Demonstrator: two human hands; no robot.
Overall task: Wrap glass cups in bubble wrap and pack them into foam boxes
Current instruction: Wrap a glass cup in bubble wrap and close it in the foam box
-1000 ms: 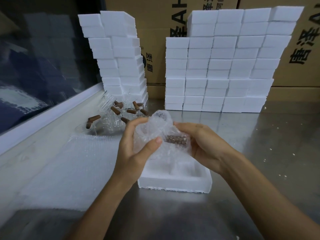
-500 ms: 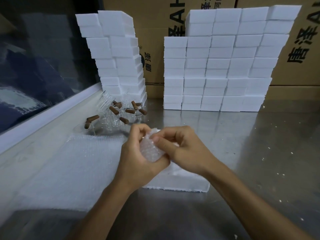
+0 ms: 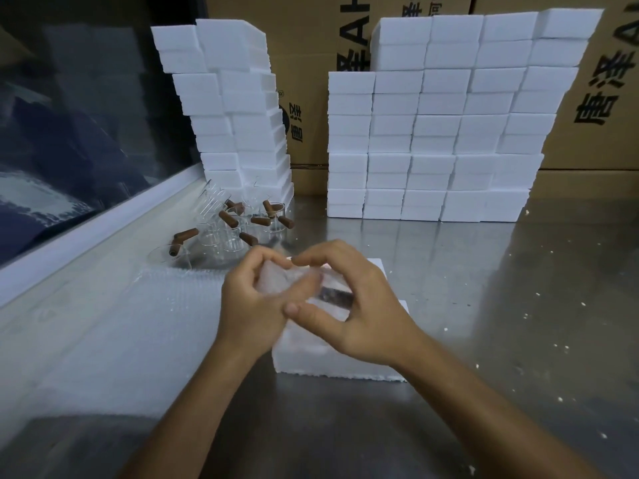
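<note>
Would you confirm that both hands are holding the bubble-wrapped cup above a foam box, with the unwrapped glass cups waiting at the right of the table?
Not quite: the unwrapped glass cups wait at the left of the table, beside the leaning foam stack, as the head view shows. The rest holds: the left hand and right hand hold the bubble-wrapped cup above the foam box.

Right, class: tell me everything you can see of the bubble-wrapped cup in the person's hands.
The wrapped cup is a small bundle of cloudy, translucent bubble wrap. A dark brown handle shows through at its right side; the glass itself cannot be made out. It is held above the open foam box. The left hand grips its left side and the right hand curls over its right.
</note>
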